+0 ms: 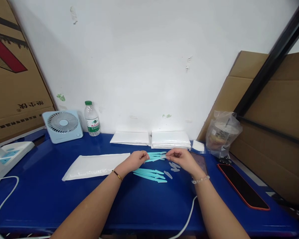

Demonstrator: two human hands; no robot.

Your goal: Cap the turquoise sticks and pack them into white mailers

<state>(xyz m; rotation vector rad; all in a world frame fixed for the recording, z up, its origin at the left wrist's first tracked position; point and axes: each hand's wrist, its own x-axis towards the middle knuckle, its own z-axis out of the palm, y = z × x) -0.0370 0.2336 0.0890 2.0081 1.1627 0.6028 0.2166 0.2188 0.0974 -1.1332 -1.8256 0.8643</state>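
Observation:
My left hand [136, 160] and my right hand [179, 156] meet over the blue table [52, 192], each pinching an end of a thin turquoise plastic tool [154, 157]. The left hand wears a ring and a bracelet, the right a bead bracelet. Two or three more turquoise tools [149, 175] lie just in front of the hands. Small clear plastic caps [173, 167] are scattered by the right hand. A long white bag [94, 165] lies flat to the left of my left hand.
Stacks of white bags [151, 138] sit against the wall. A small fan [62, 125] and a water bottle [92, 119] stand at back left. A phone in a red case [242, 186], a bagged drink [222, 133], white cables [5, 199] and cardboard boxes [276, 116] surround the work area.

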